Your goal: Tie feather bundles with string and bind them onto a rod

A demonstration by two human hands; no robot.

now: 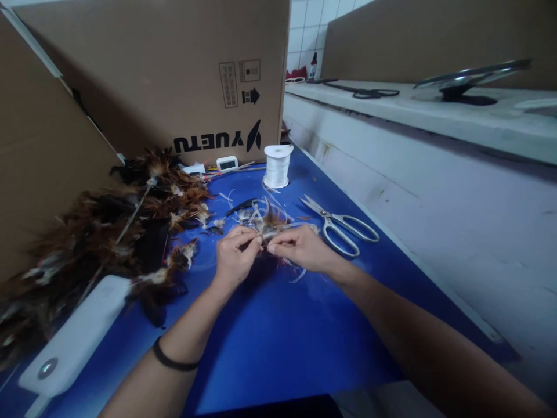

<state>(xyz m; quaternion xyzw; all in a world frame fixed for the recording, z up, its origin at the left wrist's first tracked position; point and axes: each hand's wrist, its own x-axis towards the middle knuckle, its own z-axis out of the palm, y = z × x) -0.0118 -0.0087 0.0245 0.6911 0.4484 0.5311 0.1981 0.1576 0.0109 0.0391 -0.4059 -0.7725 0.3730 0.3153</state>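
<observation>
My left hand (235,253) is closed in a pinch at the base of a small tuft of brown and whitish feathers (273,219). Close beside it, my right hand (303,247) pinches the same base from the other side, thumb against forefinger. The exact spot between the fingertips is too small to make out. Loose strands of white ribbon (282,212) curl around and behind the tuft. Silver scissors (328,222) lie partly spread on the blue table (278,348), just right of my right hand. Beyond the hands a spool of white ribbon (277,168) stands upright.
A heap of brown feathers (161,203) spreads along the left. In front of it lies a long white device (73,339). A cardboard box (174,69) closes off the back, with a small white digital display (227,164) at its foot. A ledge (391,116) runs along the right.
</observation>
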